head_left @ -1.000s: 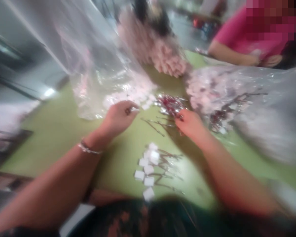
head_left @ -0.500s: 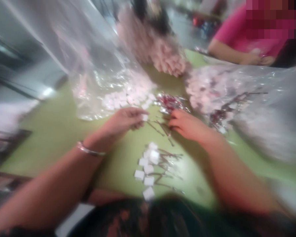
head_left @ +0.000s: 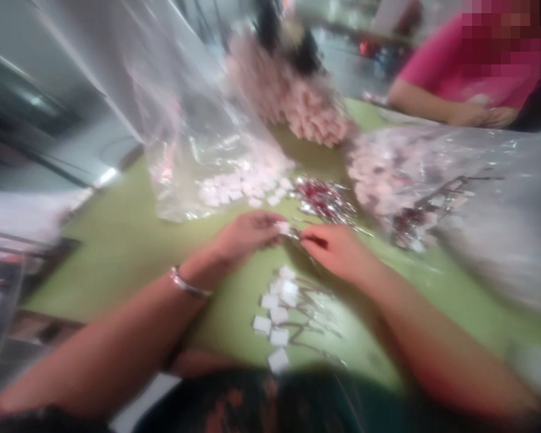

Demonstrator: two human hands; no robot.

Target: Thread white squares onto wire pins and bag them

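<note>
So the left hand (head_left: pixel 256 231) pinches a small white foam-like cube (head_left: pixel 282 228), right hand (head_left: pixel 331 243) clamped on a thin dark stem (head_left: pixel 300 236), nearly meeting mid-surface. White-cube stems (head_left: pixel 278 316) lie toward the near edge, clear plastic bag (head_left: pixel 175 180) beyond.

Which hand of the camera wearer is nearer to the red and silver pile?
Right. The right hand is just on the wearer's side of the red and silver pile; the left hand is farther, towards its lower left.

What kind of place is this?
Probably a small craft workshop: white foam-like cubes on thin stems, a big clear bag beside loose white pieces, and another person at the green table.
</note>
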